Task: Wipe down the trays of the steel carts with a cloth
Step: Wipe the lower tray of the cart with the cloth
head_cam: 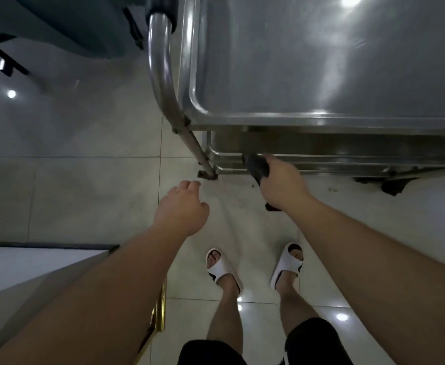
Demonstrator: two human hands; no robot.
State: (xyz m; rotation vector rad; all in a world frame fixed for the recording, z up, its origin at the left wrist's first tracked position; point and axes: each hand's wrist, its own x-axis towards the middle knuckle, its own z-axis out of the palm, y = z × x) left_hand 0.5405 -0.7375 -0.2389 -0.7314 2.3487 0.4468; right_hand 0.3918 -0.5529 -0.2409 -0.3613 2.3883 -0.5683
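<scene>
Pale glossy floor tiles (pixel 89 196) fill the room below, throwing back ceiling lights, and a steel cart (pixel 321 122) stands on them just ahead of the person's feet. Everything here is placed from that cart. Its top tray (pixel 334 61) is bare and streaked with glare; the curved handle bar (pixel 161 75) runs down the cart's left end to a bolted foot near the floor. Under the top tray, a lower tray (pixel 321 159) shows only its front rim, the rest hidden in shadow.

The right hand (pixel 282 183) reaches down to the front edge of that lower tray, its grip curled round a dark cloth (pixel 258 167), which bunches at the fingers with an end hanging out below the wrist. Held this low and forward, the cloth seems meant for the lower tray, so I judge that shelf is the step in hand.

The left hand (pixel 182 206) hangs free, just off the cart's left front corner, touching nothing; its fingers are loosely curled, a slack grip holding nothing, probably there for balance while the person bends.

White slides (pixel 221 270) point toward the cart. A dark bin or chair (pixel 66 25), blurred, sits beyond the handle bar.
</scene>
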